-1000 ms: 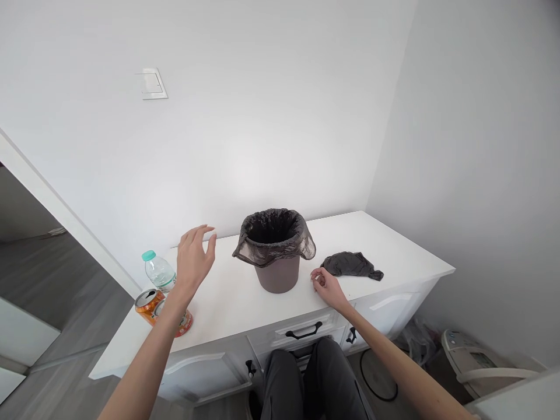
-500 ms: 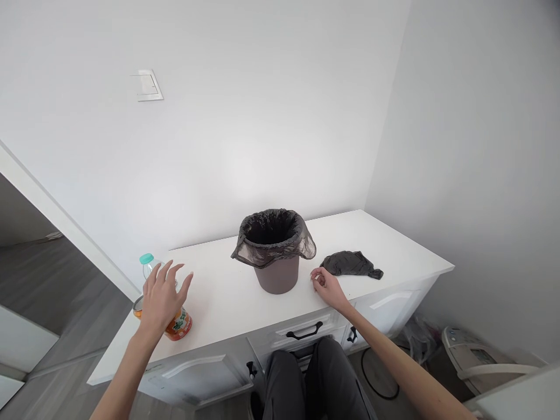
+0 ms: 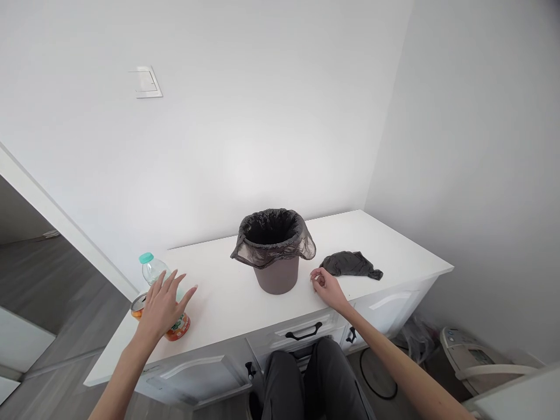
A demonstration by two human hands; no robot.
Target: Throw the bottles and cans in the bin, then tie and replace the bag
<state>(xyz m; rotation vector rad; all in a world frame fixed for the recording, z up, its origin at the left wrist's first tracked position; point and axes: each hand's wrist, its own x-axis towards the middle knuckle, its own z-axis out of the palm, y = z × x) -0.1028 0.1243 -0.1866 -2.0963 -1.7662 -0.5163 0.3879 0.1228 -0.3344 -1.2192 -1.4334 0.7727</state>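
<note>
My left hand is open, fingers spread, in front of an orange drink can and hides its middle. Whether it touches the can I cannot tell. Just behind stands a clear plastic bottle with a turquoise cap, its lower part covered by my fingers. My right hand rests near the front edge of the white cabinet top, fingers curled in with nothing visible in them. Right beside it lies a bunched black plastic bag. Between my hands stands a brown trash bin, a black liner folded over its rim.
White walls rise behind and to the right of the cabinet, with a light switch at upper left. Drawers with black handles face my knees. On the floor at right are a black cable and a grey-white appliance.
My left hand has lowered slightly and moved a little to the right, showing more of the bottle and the can's top. My right hand has stayed in place.
</note>
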